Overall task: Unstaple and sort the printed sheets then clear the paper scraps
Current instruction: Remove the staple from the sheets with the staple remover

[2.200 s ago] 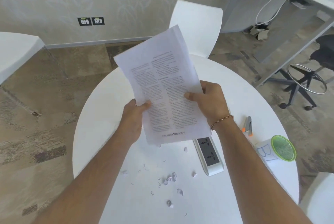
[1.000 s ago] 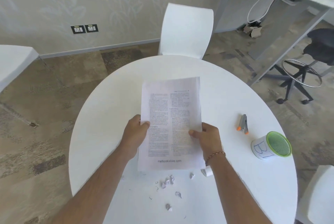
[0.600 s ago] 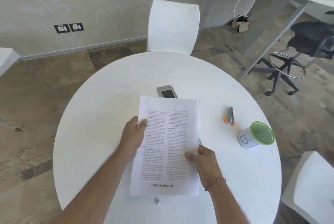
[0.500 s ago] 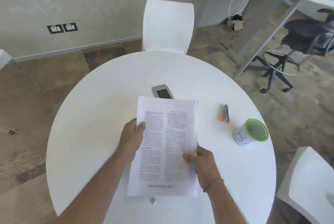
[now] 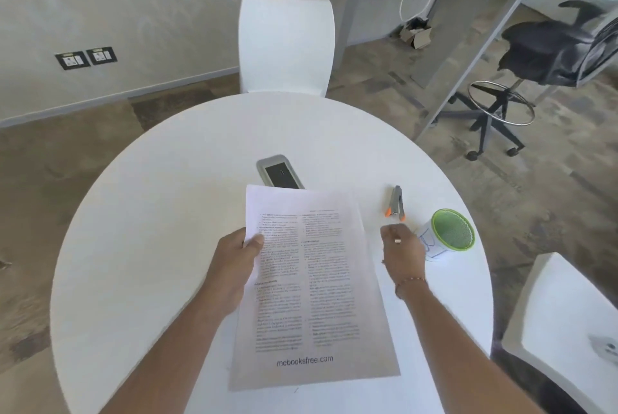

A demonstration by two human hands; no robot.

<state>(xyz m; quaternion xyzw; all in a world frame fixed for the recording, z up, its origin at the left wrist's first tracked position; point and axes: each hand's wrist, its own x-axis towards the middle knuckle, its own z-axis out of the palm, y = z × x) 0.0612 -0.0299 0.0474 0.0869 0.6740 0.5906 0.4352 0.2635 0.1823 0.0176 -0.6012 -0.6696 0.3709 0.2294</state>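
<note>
A printed sheet stack (image 5: 314, 290) with two text columns hangs over the round white table (image 5: 160, 219). My left hand (image 5: 235, 263) grips its left edge with the thumb on top. My right hand (image 5: 403, 251) is off the paper, to its right, fingers loosely curled with nothing in them, between the sheets and the green-rimmed cup (image 5: 449, 236). A grey and orange staple remover (image 5: 396, 204) lies just beyond my right hand. The paper scraps are hidden under the sheets; one tiny staple bit (image 5: 296, 390) shows below the paper's lower edge.
A grey power strip (image 5: 279, 172) lies on the table beyond the sheets, partly covered by them. A white chair (image 5: 286, 45) stands at the far side, another white chair (image 5: 561, 320) at the right. A black office chair (image 5: 548, 55) stands at a desk behind.
My right hand let go of the sheets' right edge and moved right toward the staple remover and cup. The sheets came down from upright to low over the table, now held by my left hand alone.
</note>
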